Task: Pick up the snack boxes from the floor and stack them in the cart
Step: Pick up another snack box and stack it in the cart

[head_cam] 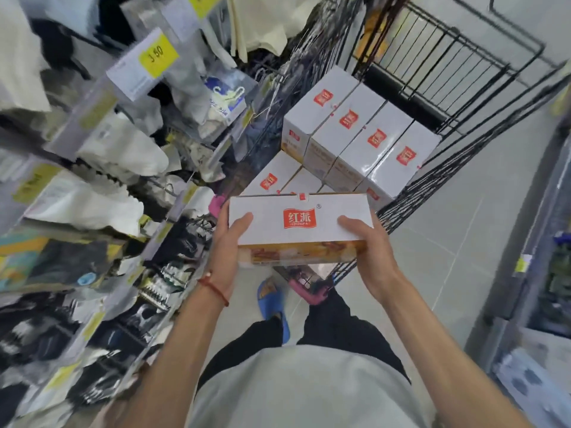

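I hold a white snack box [278,223] with a red logo level in front of me, over the near end of the black wire cart [438,177]. My left hand [230,245] grips its left end and my right hand [367,251] grips its right end. Inside the cart, several matching white boxes [358,134] stand in a row on top. A lower layer of boxes [275,177] shows just beyond the held box. The floor under the held box is hidden.
A store rack [102,168] crowded with hanging packaged goods and yellow price tags [158,55] fills the left side, close to the cart. Grey tiled floor [457,242] lies to the right, with a shelf unit [543,273] at the far right. My blue slipper [273,301] is below the box.
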`<control>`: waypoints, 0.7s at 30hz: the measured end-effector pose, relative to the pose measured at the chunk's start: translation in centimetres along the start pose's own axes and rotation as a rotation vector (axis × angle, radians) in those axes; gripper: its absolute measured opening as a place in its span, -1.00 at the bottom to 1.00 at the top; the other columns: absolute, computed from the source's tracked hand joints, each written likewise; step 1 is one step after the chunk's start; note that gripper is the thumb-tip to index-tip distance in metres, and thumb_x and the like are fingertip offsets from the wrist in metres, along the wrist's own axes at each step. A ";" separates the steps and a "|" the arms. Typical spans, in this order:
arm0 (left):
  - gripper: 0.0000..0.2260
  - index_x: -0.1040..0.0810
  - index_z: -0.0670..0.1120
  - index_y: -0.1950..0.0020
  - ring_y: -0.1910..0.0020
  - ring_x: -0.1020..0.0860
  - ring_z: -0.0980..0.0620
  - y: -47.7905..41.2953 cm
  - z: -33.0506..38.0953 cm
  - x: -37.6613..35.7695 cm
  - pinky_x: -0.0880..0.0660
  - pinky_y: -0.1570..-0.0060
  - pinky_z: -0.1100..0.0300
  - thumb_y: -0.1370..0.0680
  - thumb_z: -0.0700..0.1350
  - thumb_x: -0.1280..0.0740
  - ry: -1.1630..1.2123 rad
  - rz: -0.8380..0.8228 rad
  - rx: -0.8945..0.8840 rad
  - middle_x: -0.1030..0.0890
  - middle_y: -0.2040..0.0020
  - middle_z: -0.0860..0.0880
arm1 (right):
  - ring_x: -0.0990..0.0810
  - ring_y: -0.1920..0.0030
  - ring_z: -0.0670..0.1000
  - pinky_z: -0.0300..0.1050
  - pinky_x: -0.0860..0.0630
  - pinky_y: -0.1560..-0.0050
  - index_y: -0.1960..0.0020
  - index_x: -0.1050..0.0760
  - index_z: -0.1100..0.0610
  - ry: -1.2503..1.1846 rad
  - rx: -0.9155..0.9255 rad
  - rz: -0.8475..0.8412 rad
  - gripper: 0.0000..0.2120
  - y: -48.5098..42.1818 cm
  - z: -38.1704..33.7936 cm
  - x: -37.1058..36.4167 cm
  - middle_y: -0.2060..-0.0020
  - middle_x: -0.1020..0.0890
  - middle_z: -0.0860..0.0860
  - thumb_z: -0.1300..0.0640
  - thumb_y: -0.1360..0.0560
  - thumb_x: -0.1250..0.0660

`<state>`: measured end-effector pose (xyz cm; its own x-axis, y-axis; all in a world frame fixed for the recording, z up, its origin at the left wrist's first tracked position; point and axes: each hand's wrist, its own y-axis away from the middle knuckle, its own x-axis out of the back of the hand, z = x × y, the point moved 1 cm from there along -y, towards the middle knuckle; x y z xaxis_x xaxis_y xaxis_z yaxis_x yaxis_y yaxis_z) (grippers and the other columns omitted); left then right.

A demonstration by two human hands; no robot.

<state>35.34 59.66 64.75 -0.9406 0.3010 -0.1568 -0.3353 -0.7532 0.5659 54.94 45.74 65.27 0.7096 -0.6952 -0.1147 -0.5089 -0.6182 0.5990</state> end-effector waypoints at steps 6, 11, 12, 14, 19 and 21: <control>-0.57 -0.49 0.31 -0.28 -0.28 -0.61 -0.10 -2.2 0.1 -2.8 -0.47 -0.33 -0.26 -0.48 -0.04 -0.46 0.008 0.088 0.043 -0.65 -0.29 0.00 | -0.71 -0.17 0.08 0.14 -0.59 -0.27 -0.38 -0.45 -0.01 0.164 -0.098 -0.252 -0.60 -6.8 -5.2 1.1 -0.15 -0.74 0.00 0.14 -0.57 -0.43; -0.48 -0.46 0.17 -0.42 -0.28 -0.61 -0.07 -3.6 -0.5 -3.7 -0.46 -0.36 -0.20 -0.48 0.07 -0.47 0.001 0.216 0.090 -0.66 -0.28 0.04 | -0.71 -0.17 0.04 -0.05 -0.64 -0.11 -0.43 -0.39 0.00 0.261 -0.141 -0.342 -0.43 -11.4 -7.2 0.1 -0.18 -0.72 -0.02 0.12 -0.49 -0.52; -0.46 -0.45 0.13 -0.44 -0.27 -0.61 -0.07 -3.9 -0.7 -3.7 -0.46 -0.36 -0.19 -0.48 0.10 -0.46 -0.006 0.241 0.108 -0.66 -0.27 0.05 | -0.71 -0.17 0.07 0.02 -0.63 -0.16 -0.44 -0.35 0.02 0.278 -0.152 -0.340 -0.36 -12.3 -7.2 -0.2 -0.20 -0.71 0.00 0.09 -0.45 -0.56; -0.54 -0.48 0.07 -0.41 -0.23 -0.63 -0.03 -4.6 -0.9 -3.6 -0.46 -0.37 -0.17 -0.53 0.08 -0.44 -0.019 0.289 0.138 -0.67 -0.23 0.07 | -0.72 -0.15 0.09 0.11 -0.63 -0.21 -0.42 -0.28 0.01 0.312 -0.160 -0.332 -0.30 -13.8 -7.3 -1.1 -0.23 -0.68 0.03 0.07 -0.42 -0.58; -0.57 -0.34 -0.07 -0.51 -0.21 -0.60 0.08 -6.6 -1.5 -3.2 -0.49 -0.24 0.20 -0.66 -0.07 -0.31 -0.105 0.323 0.173 -0.61 -0.24 0.09 | -0.75 0.00 0.02 -0.03 -0.69 0.00 -0.43 -0.30 0.02 0.275 -0.237 -0.291 -0.42 -16.7 -7.9 -4.0 -0.07 -0.72 0.00 0.16 -0.52 -0.50; -0.54 -0.27 -0.10 -0.53 -0.29 -0.53 0.03 -7.4 -1.6 -2.9 -0.44 -0.16 0.28 -0.67 -0.04 -0.29 -0.133 0.332 0.195 -0.55 -0.28 0.05 | -0.75 -0.02 0.07 0.03 -0.71 0.00 -0.41 -0.34 0.03 0.241 -0.274 -0.290 -0.46 -17.8 -8.2 -5.2 -0.11 -0.70 0.06 0.19 -0.53 -0.49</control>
<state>40.44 63.43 59.70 -0.9768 0.1433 0.1592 0.0133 -0.7013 0.7128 64.29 63.38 61.75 0.9130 -0.3830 -0.1407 -0.1480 -0.6322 0.7606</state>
